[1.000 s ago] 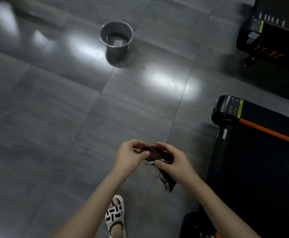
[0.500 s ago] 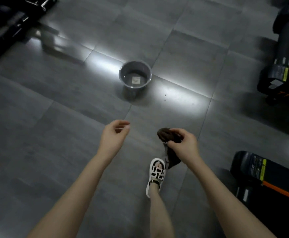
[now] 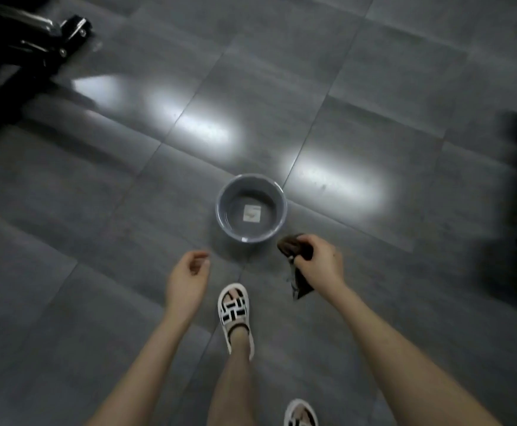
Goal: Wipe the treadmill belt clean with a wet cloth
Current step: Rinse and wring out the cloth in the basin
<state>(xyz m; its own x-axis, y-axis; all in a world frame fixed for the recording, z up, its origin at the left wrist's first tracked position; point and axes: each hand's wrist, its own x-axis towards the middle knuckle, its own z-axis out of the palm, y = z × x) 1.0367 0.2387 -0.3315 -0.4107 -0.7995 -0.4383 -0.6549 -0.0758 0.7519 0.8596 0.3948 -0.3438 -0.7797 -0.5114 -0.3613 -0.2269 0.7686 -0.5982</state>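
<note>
The cloth (image 3: 297,265) hangs lengthwise downward from the right hand (image 3: 320,261), its grip closed around it; the left hand (image 3: 188,276) is loosely curled, empty.

Head camera looks steeply down at floor (image 3: 66,302).

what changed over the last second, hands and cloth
The left hand let go of the cloth and now hangs open. The person turned away from the treadmill and walked up to the bucket, which now lies just ahead of both hands. Unchanged: the right hand still grips the cloth, and the bucket stands on the floor.
</note>
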